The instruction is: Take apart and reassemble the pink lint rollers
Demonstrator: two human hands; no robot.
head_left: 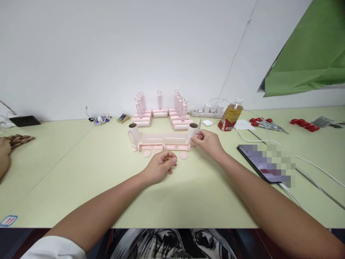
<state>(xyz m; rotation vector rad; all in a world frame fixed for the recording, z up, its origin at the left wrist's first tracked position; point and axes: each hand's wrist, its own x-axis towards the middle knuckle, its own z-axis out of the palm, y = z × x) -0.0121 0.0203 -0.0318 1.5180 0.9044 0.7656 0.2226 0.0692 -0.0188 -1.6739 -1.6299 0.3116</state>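
My left hand (159, 166) is closed in a loose curl, thumb near the fingertips, just in front of a row of pink parts; nothing shows in it. Beside the right paper roll (192, 130), my right hand (208, 142) pinches a small, pale pink or clear piece too small to make out. Between the hands lie two open pink cases (151, 147) with clear lids (152, 138) raised behind. A round pink cap (183, 155) lies in front, another (146, 154) to the left. On the left stand a second paper roll (134, 131) and a pink handle piece (131, 138).
Behind, upright pink sticks with heart-shaped loops (159, 100) stand among closed pink cases (182, 127). To the right are a drink bottle (230, 116), a power strip (207, 114), a phone (265, 165), cables and red-handled tools (265, 123). Another person's hand (3, 154) is at far left.
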